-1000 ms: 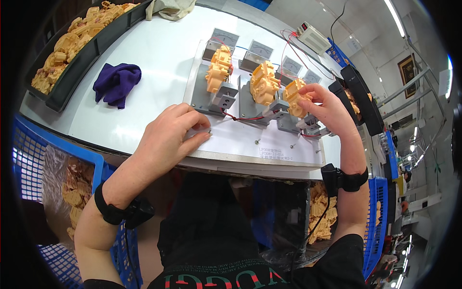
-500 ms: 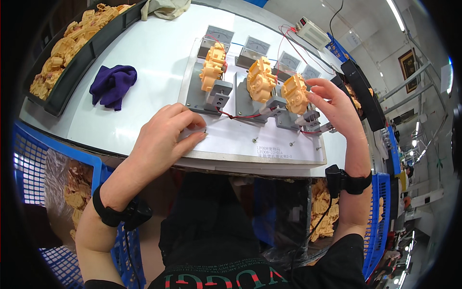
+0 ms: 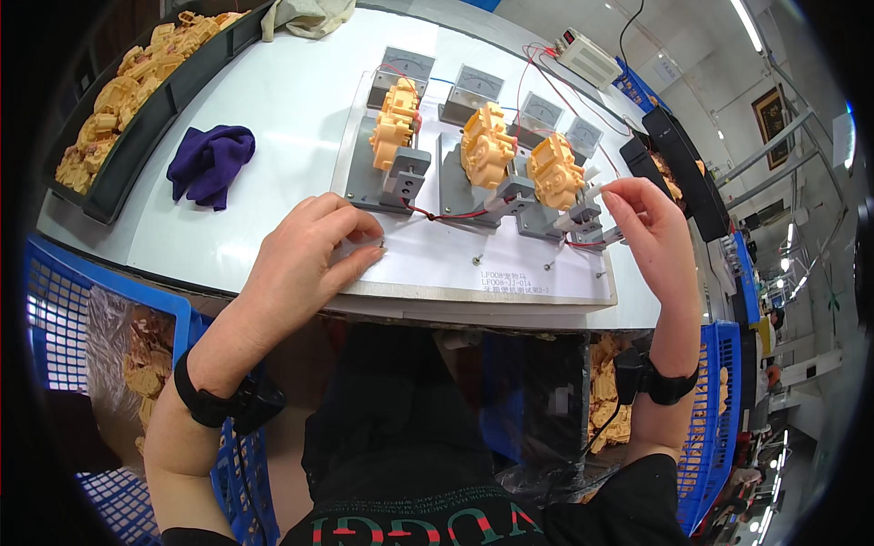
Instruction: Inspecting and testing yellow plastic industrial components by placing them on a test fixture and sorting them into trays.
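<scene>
Third orange gearbox [image 3: 553,173] seated in rightmost fixture on test board [image 3: 455,264], desk [image 3: 273,118] centre. Right hand [image 3: 648,227] pinching connector beside it; left hand [image 3: 305,259] flat, fingers together, steadying board. Advisable: hold board firm, keep connector square.

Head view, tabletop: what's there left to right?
Black tray of orange parts → purple cloth → left hand → first orange part → second → third → right hand.

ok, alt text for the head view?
Left hand rests on a white test board; right hand pinches a small white part beside the rightmost of three orange gearboxes clamped in grey fixtures. A purple cloth lies to the left.
</scene>
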A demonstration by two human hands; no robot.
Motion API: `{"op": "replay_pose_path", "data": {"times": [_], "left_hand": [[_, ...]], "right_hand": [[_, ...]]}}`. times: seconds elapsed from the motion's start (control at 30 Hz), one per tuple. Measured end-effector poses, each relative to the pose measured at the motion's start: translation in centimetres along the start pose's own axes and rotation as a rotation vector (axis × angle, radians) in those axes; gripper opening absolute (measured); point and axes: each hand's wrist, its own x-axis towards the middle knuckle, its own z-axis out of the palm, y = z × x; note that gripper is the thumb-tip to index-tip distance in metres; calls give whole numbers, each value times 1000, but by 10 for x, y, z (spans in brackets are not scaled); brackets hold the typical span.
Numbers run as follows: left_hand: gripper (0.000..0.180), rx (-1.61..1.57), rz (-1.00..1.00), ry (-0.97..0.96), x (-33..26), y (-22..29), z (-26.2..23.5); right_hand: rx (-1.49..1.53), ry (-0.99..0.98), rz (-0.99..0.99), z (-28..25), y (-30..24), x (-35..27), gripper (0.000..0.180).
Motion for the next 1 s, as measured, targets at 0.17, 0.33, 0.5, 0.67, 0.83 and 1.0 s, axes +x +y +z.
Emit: {"op": "replay_pose_path", "data": {"times": [0.17,0.33,0.5,0.67,0.83,1.0], "left_hand": [[16,11,4,-1,0,-1,-1],[16,-2,3,-2,0,-1,0],[15,1,2,0,-1,-1,0],[15,-4,4,8,-1,-1,1],[15,2,9,1,0,-1,0],[15,2,10,7,0,-1,1]], "right_hand": [[57,12,-14,8,-14,-20,15],[111,5,1,21,-20,-36,13],[147,-52,-16,33,-29,-40,17],[144,-117,29,42,-36,-40,38],[184,-110,-21,52,-34,-36,60],[36,-180,-1,54,-46,-19,69]]}}
